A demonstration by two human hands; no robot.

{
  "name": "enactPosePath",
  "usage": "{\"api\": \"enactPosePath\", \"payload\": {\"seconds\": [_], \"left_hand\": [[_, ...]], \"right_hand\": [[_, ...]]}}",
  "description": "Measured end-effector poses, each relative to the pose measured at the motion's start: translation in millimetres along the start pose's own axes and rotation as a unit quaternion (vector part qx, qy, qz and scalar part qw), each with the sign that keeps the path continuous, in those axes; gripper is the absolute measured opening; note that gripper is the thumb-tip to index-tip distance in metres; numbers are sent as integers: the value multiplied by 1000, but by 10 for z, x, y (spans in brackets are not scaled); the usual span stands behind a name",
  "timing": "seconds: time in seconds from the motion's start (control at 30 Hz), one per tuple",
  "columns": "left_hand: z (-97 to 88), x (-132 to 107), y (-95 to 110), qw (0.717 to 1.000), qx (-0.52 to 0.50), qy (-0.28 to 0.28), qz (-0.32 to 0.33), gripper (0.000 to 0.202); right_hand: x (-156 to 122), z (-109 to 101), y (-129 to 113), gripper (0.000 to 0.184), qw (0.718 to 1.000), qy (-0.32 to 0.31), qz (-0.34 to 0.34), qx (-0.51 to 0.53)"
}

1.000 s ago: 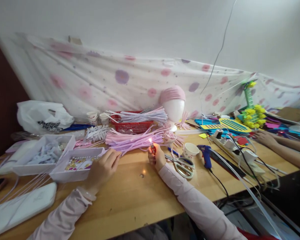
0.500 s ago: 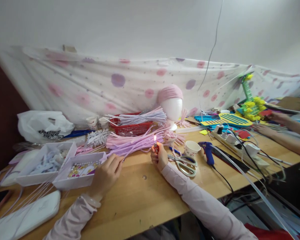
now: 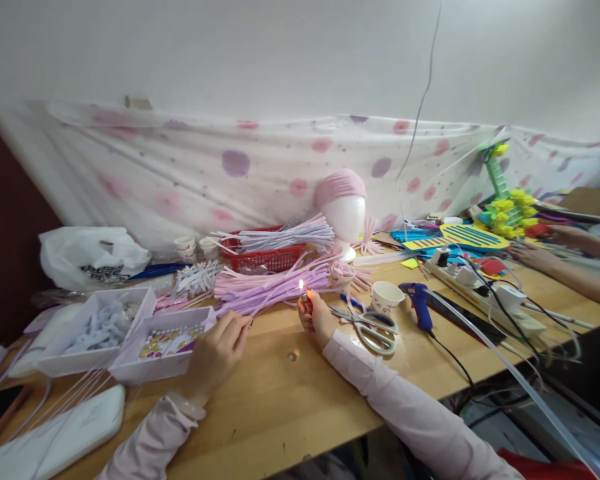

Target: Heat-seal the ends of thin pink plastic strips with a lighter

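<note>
My right hand (image 3: pixel 317 317) is closed round a red lighter (image 3: pixel 307 303) held upright over the wooden table (image 3: pixel 280 400); a small flame (image 3: pixel 301 285) burns at its top. My left hand (image 3: pixel 217 350) is closed, pinching the end of a thin pink strip (image 3: pixel 270 301) that runs toward the flame. Just behind lies a pile of pink and lilac strips (image 3: pixel 267 288). Both arms wear pale pink sleeves.
White trays (image 3: pixel 157 343) with beads and white bits sit left. Scissors (image 3: pixel 375 330), a paper cup (image 3: pixel 385 295), a blue glue gun (image 3: pixel 417 303) and a power strip (image 3: pixel 480 293) lie right. A red basket (image 3: pixel 263 257), a foam head (image 3: pixel 346 213); another person's hands (image 3: pixel 535 257) at far right.
The lighter stays lit; my right hand has shifted slightly left and the flame sits nearer the strip's end. My left hand keeps its pinch. The view drifted a little.
</note>
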State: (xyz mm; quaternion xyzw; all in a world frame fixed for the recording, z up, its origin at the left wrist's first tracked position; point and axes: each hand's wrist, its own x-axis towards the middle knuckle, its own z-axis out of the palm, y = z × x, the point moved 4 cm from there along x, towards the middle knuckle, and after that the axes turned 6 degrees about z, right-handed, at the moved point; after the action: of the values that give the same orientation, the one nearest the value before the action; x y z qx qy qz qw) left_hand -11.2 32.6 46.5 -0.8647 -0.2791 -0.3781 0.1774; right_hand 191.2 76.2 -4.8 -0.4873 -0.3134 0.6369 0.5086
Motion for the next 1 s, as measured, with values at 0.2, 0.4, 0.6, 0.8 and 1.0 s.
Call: {"api": "enactPosePath", "payload": {"seconds": [0.2, 0.4, 0.6, 0.8, 1.0], "left_hand": [[-7, 11, 5, 1000, -10, 5, -8, 14], [-7, 5, 10, 1000, -19, 12, -2, 14], [-22, 1, 24, 1000, -16, 13, -7, 15], [-19, -3, 21, 999, -27, 15, -12, 16], [7, -5, 15, 1000, -26, 9, -13, 15]], "right_hand": [[-25, 33, 18, 44, 994, 14, -71, -81], [-29, 37, 13, 44, 998, 12, -54, -39], [-11, -25, -38, 43, 997, 8, 25, 73], [-19, -86, -88, 41, 988, 4, 3, 157], [-49, -19, -66, 42, 991, 0, 18, 135]]}}
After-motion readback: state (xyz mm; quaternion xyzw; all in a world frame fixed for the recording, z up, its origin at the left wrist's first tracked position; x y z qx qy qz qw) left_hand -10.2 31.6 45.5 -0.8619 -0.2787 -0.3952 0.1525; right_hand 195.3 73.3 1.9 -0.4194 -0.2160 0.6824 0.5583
